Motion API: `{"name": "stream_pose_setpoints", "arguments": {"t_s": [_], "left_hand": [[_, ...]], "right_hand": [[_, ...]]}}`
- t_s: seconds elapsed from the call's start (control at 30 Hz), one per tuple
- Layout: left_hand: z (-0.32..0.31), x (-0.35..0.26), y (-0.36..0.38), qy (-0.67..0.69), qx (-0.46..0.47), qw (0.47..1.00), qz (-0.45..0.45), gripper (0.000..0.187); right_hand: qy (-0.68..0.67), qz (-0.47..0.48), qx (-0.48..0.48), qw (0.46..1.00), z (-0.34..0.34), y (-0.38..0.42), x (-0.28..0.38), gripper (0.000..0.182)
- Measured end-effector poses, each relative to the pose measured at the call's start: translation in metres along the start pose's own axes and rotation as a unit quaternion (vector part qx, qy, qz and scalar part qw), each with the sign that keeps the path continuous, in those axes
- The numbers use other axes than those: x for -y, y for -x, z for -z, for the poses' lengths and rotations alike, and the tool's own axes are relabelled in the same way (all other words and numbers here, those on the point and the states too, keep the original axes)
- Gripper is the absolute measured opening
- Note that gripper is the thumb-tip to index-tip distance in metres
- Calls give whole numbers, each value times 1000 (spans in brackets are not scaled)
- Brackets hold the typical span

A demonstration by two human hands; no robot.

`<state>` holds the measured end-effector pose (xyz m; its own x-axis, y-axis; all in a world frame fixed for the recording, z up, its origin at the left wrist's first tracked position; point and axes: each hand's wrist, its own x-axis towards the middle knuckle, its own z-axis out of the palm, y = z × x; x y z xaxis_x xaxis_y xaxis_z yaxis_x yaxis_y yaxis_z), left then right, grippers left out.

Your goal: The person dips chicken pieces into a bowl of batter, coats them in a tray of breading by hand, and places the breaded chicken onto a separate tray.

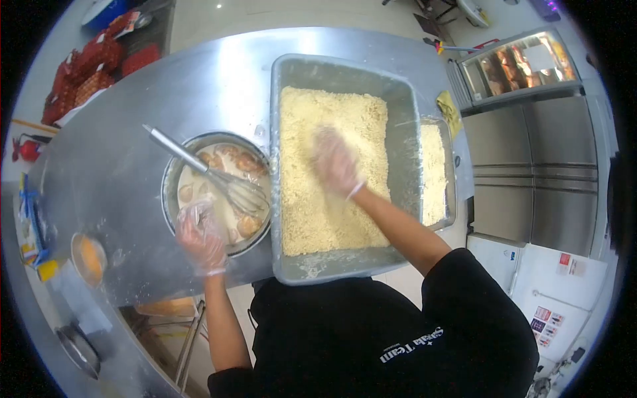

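Observation:
My left hand (202, 240), in a clear plastic glove, is over the near-left rim of a round metal pot (170, 207). Its fingers are bent together toward the milky batter (207, 187), and I cannot tell what is in them. Pieces of meat (248, 227) sit partly sunk in that liquid. A metal whisk (206, 170) leans across the pot, handle over the far-left rim. My right hand (335, 162), also gloved, is over pale yellow crumbs (332, 222) in a large grey tub (403, 159); motion smears its fingers.
Right of the tub stands a metal tray (452, 199) of similar crumbs, with a yellow cloth (449, 111) behind it. A small bowl (89, 259) with orange contents sits at the left of the steel table (113, 172). Red mesh sacks (89, 69) are piled beyond the far-left edge.

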<state>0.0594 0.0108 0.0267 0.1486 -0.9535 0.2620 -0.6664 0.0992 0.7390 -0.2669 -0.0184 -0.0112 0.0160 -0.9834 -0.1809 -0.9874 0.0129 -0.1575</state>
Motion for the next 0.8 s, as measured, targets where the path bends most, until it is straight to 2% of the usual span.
{"name": "stream_pose_setpoints", "arguments": {"t_s": [0.07,0.17,0.23,0.27,0.33,0.4,0.5,0.6,0.63,0.73,0.8], "left_hand": [[5,-7,-7,-5,7,1000,3,19],[8,-13,-6,-38,17,999,-12,15],[6,-7,-6,-76,28,996,-29,13],[7,-8,-7,-45,38,998,-18,12],[6,-13,-11,17,48,999,1,11],[8,-21,-7,-17,54,998,12,11],[6,-25,-17,-9,37,999,-12,10],[10,-18,-9,-26,41,999,1,9],[4,-16,-9,-34,29,999,2,9],[4,-12,-1,-29,5,999,-16,9],[-3,-18,-7,-3,-17,999,-45,12]], "right_hand": [[-52,163,-106,980,-36,32,25,53],[-130,173,20,976,-8,22,32,59],[-63,121,-22,990,-10,-14,33,63],[-30,95,-41,994,-15,-28,33,65],[8,127,-68,990,-26,-43,31,68],[10,143,-109,984,-25,-32,24,67],[-63,102,128,984,25,-61,28,56],[39,286,-74,955,-6,-86,-13,50],[26,296,-123,947,-11,-90,-14,46],[89,245,26,965,2,-80,-2,48],[26,184,-61,981,-19,-71,5,53]]}}
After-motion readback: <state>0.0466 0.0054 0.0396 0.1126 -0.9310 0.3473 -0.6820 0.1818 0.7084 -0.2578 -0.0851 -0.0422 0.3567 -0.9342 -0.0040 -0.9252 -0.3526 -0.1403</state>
